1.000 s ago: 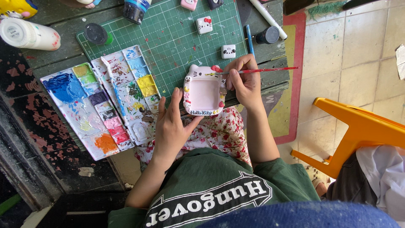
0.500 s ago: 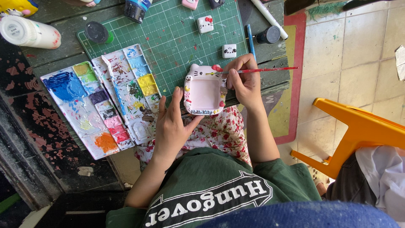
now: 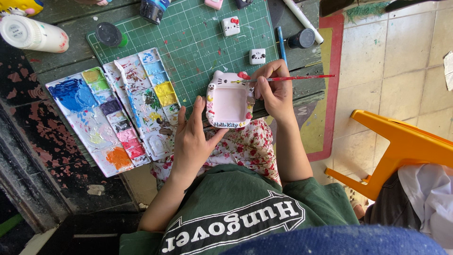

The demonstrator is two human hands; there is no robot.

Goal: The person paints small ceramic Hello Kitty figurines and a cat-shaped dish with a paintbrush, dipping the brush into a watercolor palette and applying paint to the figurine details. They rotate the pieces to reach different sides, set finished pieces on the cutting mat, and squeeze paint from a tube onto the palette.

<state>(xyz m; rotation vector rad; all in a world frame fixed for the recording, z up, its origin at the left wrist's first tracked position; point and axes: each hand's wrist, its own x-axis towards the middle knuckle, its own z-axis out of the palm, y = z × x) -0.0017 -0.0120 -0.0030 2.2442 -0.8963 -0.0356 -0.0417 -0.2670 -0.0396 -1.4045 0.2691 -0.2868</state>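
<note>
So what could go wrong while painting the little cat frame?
The cat-shaped frame sits at the table's edge, steadied only by the left hand, so it could slip onto the flowered cloth below. The brush in the right hand works close to the red bow, so a wobble might smear it. The left arm lies near the wet paint palette and could pick up paint.

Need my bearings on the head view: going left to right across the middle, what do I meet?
Paint palette → left hand → cat-shaped frame → right hand holding a red paintbrush → orange stool.
</note>
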